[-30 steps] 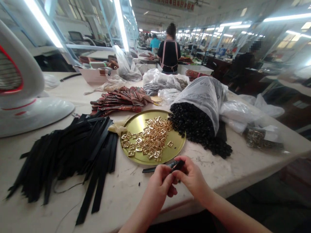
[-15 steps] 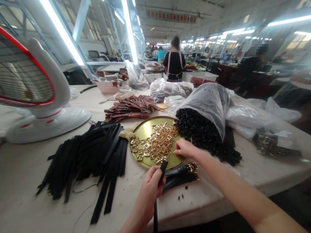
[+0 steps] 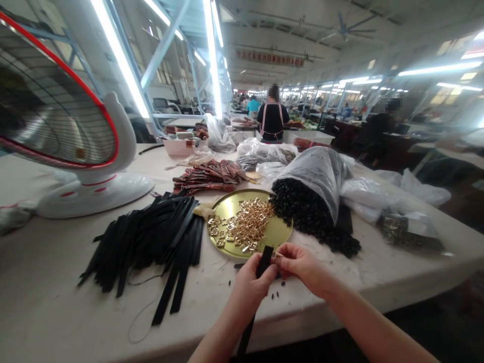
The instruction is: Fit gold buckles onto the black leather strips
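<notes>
My left hand (image 3: 251, 285) is closed on a black strap (image 3: 263, 262), whose top end sticks up above the fingers while the rest hangs below the table edge. My right hand (image 3: 297, 264) pinches a small gold buckle (image 3: 277, 255) right beside the strap's top end. Both hands hover near the front edge of the table, just in front of a round gold tray (image 3: 280, 229) heaped with several gold buckles (image 3: 244, 227). A fan of loose black straps (image 3: 151, 237) lies to the left of the tray.
A white desk fan (image 3: 86, 151) with a red rim stands at the left. An open plastic bag spilling small black parts (image 3: 313, 212) lies right of the tray. Brown leather pieces (image 3: 212, 176), more plastic bags (image 3: 264, 148), and people at far benches.
My right hand came back from the tray with a gold buckle and met the strap in my left hand. The view tilted upward, and the finished straps on the table are now hidden.
</notes>
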`<control>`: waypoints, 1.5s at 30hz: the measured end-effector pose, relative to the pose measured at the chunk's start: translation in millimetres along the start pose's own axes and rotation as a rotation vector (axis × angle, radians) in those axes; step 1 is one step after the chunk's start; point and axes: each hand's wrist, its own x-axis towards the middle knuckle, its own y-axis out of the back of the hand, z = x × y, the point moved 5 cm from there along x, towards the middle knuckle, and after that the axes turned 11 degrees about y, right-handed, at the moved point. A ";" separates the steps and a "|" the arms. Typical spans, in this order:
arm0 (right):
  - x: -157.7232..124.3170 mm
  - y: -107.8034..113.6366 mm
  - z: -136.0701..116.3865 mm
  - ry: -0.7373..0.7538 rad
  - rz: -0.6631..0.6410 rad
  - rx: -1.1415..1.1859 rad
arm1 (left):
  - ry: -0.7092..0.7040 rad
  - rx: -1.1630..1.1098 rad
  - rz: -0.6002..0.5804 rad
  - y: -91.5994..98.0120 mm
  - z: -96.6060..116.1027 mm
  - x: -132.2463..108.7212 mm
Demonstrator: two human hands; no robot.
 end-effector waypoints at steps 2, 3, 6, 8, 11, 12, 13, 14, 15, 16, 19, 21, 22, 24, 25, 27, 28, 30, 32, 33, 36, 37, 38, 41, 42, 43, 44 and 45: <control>-6.5 0.5 1.9 0.090 0.059 -0.102 | 0.060 -0.056 -0.045 -7.8 -5.7 -2.4; -9.5 1.3 1.2 0.149 0.084 -0.192 | 0.083 -0.106 -0.060 -10.3 -9.0 -3.1; -20.5 0.6 -8.7 0.368 0.100 -0.515 | 0.115 -0.283 -0.103 -13.8 -16.7 -4.6; -28.3 -3.6 -15.6 0.489 0.025 -0.653 | 0.125 -0.332 -0.109 -13.9 -18.5 -6.2; -35.0 -4.6 -16.9 0.527 -0.081 -0.698 | 0.132 -0.296 -0.092 -14.7 -16.0 -10.4; -35.2 -2.1 -14.9 0.505 -0.074 -0.698 | 0.128 -0.280 -0.096 -16.0 -14.0 -12.2; -34.5 1.5 -12.0 0.473 -0.049 -0.692 | 0.123 -0.270 -0.104 -17.6 -12.0 -13.9; -33.1 5.7 -8.2 0.434 -0.008 -0.666 | 0.120 -0.261 -0.116 -19.3 -10.3 -15.1; -31.4 10.0 -4.0 0.391 0.042 -0.612 | 0.117 -0.252 -0.128 -20.7 -9.1 -15.8; -29.5 14.3 0.2 0.350 0.099 -0.534 | 0.113 -0.244 -0.138 -21.6 -8.5 -15.7; -24.8 23.7 9.5 0.249 0.268 -0.240 | 0.109 -0.220 -0.138 -20.1 -12.1 -10.1; -22.6 25.5 11.5 0.200 0.319 -0.117 | 0.122 -0.196 -0.136 -18.6 -18.3 -4.1; -21.8 25.3 11.9 0.177 0.324 -0.073 | 0.130 -0.178 -0.144 -18.6 -21.6 -1.3; -20.7 24.3 13.9 0.121 0.314 0.019 | 0.137 -0.137 -0.185 -21.0 -26.8 2.8; -20.5 23.9 15.9 0.087 0.307 0.066 | 0.137 -0.113 -0.215 -23.0 -28.5 4.1; -20.9 23.1 21.2 0.015 0.282 0.138 | 0.131 -0.054 -0.261 -26.5 -30.2 5.9; -21.2 22.5 23.9 -0.016 0.259 0.150 | 0.121 -0.021 -0.270 -27.4 -30.4 6.7; -21.5 21.0 26.9 -0.037 0.195 0.118 | 0.082 0.044 -0.238 -26.5 -29.8 9.0; -21.2 20.2 24.6 0.028 0.143 -0.008 | 0.035 0.095 -0.177 -24.5 -28.8 11.2; -20.9 20.1 21.5 0.090 0.137 -0.099 | 0.020 0.110 -0.152 -23.9 -28.5 12.0; -20.8 19.4 13.6 0.235 0.167 -0.274 | 0.008 0.114 -0.121 -24.5 -27.3 12.1; -20.6 19.2 14.3 0.228 0.176 -0.250 | 0.012 0.111 -0.129 -25.1 -26.3 11.3; -20.2 19.4 16.9 0.191 0.183 -0.190 | 0.017 0.108 -0.143 -25.6 -25.0 10.2; -20.2 24.8 27.6 0.050 0.264 0.052 | 0.074 0.124 -0.213 -25.8 -23.3 6.0; -20.4 27.8 30.1 0.028 0.309 0.109 | 0.103 0.136 -0.227 -25.1 -23.8 4.9; -20.8 30.5 31.6 0.022 0.353 0.143 | 0.126 0.147 -0.235 -24.4 -24.5 4.0; -21.1 32.1 32.1 0.030 0.382 0.152 | 0.136 0.150 -0.238 -23.8 -24.9 3.4; -21.3 31.9 31.8 0.044 0.391 0.139 | 0.129 0.142 -0.240 -23.8 -24.8 2.9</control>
